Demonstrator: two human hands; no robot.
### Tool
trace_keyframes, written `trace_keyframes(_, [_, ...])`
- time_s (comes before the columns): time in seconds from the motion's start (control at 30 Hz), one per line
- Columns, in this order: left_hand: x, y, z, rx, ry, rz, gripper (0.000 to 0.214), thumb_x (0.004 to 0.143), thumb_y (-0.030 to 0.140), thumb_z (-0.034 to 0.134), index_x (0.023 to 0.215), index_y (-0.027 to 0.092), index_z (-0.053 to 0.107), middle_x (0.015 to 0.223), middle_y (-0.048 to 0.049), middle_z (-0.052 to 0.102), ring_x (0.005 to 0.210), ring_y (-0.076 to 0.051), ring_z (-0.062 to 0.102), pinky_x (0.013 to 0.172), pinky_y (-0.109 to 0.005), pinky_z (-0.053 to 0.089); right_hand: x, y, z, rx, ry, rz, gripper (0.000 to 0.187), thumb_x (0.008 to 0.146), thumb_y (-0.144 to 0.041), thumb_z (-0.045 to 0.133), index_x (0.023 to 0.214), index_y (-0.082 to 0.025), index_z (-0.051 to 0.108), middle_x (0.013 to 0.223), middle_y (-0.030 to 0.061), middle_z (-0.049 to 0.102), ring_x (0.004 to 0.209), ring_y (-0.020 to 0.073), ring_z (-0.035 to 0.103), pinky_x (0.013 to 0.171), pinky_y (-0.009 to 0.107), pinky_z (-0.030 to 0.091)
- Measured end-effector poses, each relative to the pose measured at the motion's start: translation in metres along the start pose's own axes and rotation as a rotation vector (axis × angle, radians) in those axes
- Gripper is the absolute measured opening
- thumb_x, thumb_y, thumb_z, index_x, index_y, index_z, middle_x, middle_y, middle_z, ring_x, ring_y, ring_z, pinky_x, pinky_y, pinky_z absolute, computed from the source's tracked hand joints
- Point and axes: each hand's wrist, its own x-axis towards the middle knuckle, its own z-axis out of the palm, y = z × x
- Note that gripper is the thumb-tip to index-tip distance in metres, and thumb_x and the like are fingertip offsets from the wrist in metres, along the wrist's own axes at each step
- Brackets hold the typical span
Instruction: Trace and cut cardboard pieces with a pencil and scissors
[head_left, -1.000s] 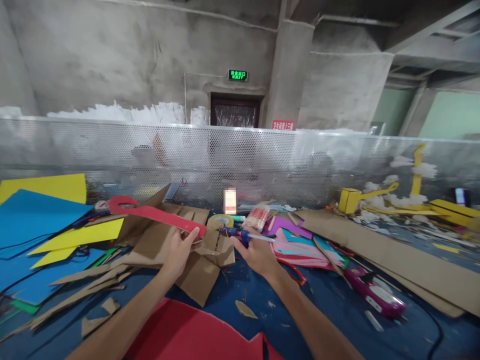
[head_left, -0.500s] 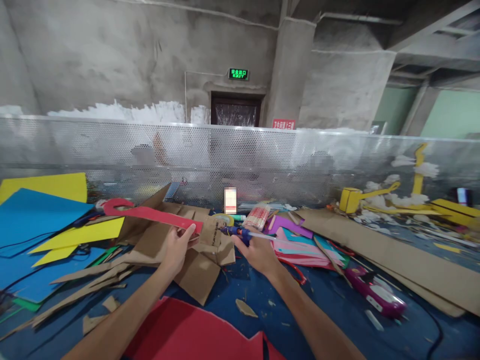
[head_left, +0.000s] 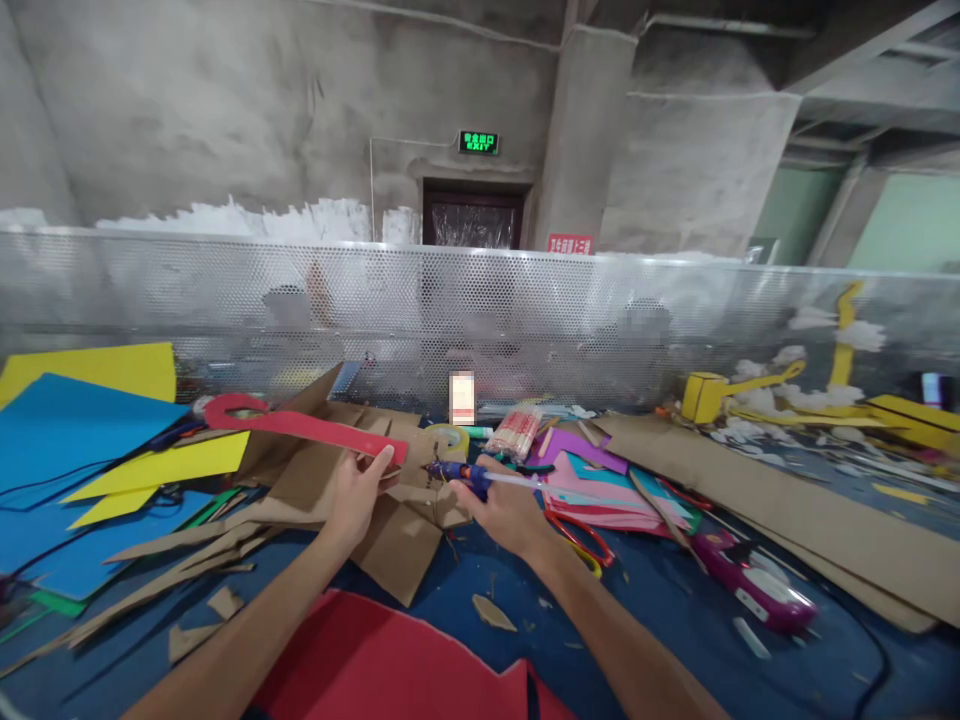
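My left hand (head_left: 358,497) pinches the near end of a long red paper strip (head_left: 300,427) that curls into a hook at its far left end. The strip hangs just above a heap of brown cardboard pieces (head_left: 390,520). My right hand (head_left: 504,510) is closed around a blue glue gun (head_left: 459,472), its nozzle pointing left toward the strip's held end and a clear glue stick jutting out to the right. The nozzle tip stands a short way from the strip.
Blue and yellow sheets (head_left: 82,440) lie at left, a red sheet (head_left: 390,665) near me. Pink and purple paper (head_left: 600,490), red-handled scissors (head_left: 581,535), a purple tool (head_left: 750,585), long cardboard boards (head_left: 787,510) and a tape roll (head_left: 450,437) lie about. A perforated metal screen (head_left: 525,310) closes the back.
My right hand has carried the glue gun a little to the left, closer to the strip's end. My left hand keeps holding the strip with hardly any movement.
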Motion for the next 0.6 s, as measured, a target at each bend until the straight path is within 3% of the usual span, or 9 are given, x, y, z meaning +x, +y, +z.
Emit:
trace_keyframes(0.1, [0.003,0.002,-0.002,-0.027,0.032,-0.003,0.035,0.074,0.039,0.076,0.097,0.023,0.055,0.089,-0.0006,0.07,0.072,-0.015,0.07,0.066,-0.027,0.056,0.003,0.01,-0.002,0.007,0.027,0.07,0.032,0.094,-0.049,0.05,0.085,-0.02,0.062,0.083,0.0049,0.067,0.079,0.0209,0.063,0.069,0.028,0.042])
trace_keyframes(0.33, [0.005,0.002,-0.003,-0.051,0.043,-0.003,0.037,0.073,0.038,0.077,0.095,0.023,0.053,0.087,-0.0006,0.067,0.07,-0.014,0.069,0.066,-0.026,0.057,0.006,0.024,-0.001,0.177,0.115,0.082,0.029,0.093,-0.047,0.052,0.086,-0.02,0.06,0.085,0.0054,0.068,0.082,0.0224,0.063,0.077,0.032,0.046])
trace_keyframes(0.6, [0.005,0.006,-0.001,-0.083,0.068,-0.02,0.037,0.07,0.037,0.078,0.093,0.022,0.054,0.083,-0.0011,0.067,0.066,-0.015,0.068,0.062,-0.027,0.056,0.006,0.022,-0.002,0.332,0.09,0.11,0.03,0.091,-0.048,0.054,0.084,-0.02,0.061,0.086,0.0045,0.067,0.085,0.0231,0.062,0.084,0.037,0.047])
